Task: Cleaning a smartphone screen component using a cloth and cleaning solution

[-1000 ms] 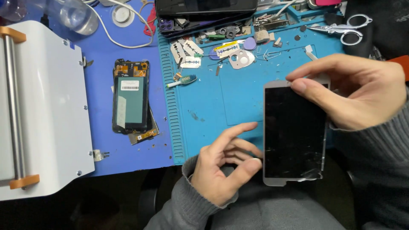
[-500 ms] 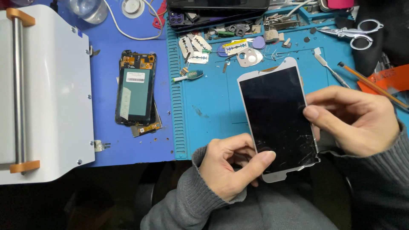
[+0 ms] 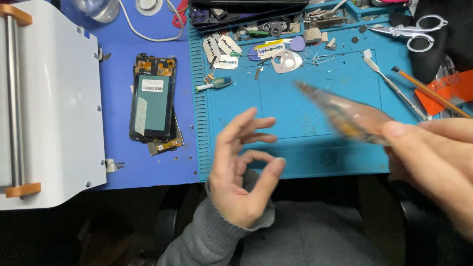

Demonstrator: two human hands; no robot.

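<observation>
Your right hand [image 3: 433, 157] pinched the blurred phone screen [image 3: 345, 113] over the teal mat [image 3: 305, 148]; your left hand [image 3: 241, 167] hovered open, empty. A disassembled phone [image 3: 152, 98] lay left, scissors [image 3: 414, 29] far right.

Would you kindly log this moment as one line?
right hand: holds blurred phone screen panel | left hand: open, empty, above teal mat | opened phone: on blue mat
</observation>
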